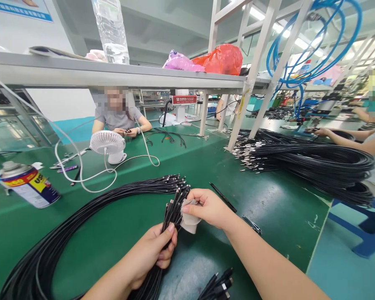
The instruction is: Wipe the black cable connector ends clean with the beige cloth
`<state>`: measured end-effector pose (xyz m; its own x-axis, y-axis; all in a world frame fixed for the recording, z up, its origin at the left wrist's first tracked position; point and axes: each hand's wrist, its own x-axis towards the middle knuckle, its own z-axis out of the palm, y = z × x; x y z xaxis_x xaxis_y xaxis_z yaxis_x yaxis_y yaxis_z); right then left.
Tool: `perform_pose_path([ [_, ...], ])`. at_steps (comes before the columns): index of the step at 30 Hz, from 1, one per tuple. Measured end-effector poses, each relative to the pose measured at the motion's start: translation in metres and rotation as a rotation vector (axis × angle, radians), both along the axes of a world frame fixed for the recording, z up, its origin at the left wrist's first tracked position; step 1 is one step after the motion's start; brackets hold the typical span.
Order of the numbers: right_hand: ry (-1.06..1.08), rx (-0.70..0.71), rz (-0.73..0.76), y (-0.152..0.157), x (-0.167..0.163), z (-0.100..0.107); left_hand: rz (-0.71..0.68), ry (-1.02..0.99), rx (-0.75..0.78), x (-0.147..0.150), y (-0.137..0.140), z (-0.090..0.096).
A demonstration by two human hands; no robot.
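Two hands work over a green table (268,208). The left hand (150,254) has its fingers closed around a bundle of black cables (171,210), gripped just below the connector ends. The right hand (206,206) pinches a small white cloth (189,223) against those ends, fingers narrow. The cables loop away leftward across the table in a long, limp arc, so they likely handle light and floppy; holding near the stiff plugs seems surest. A spray can (28,183) lies to the left, and a small white fan (108,143) stands beyond. Whether the cloth is damp cannot be told.
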<state>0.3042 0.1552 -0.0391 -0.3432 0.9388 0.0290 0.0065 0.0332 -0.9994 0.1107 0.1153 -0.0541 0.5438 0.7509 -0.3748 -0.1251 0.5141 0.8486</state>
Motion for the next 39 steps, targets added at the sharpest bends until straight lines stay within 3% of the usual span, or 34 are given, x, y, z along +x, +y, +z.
perform_pose_path([
  [8,0.088,-0.066,0.054,0.0006,-0.0013,0.0022,0.005,-0.003,-0.001,-0.0009,-0.0001,-0.0011],
  [25,-0.027,-0.041,0.13,-0.001,0.0015,0.0022,-0.015,-0.053,-0.02,-0.0001,-0.0075,0.0035],
  [32,0.036,-0.092,0.021,-0.0001,0.0007,0.0046,-0.007,-0.041,0.025,-0.0013,-0.0031,-0.0007],
  [39,0.088,-0.047,-0.005,-0.0013,-0.0019,0.005,0.012,-0.048,0.025,-0.0019,-0.0034,0.0],
])
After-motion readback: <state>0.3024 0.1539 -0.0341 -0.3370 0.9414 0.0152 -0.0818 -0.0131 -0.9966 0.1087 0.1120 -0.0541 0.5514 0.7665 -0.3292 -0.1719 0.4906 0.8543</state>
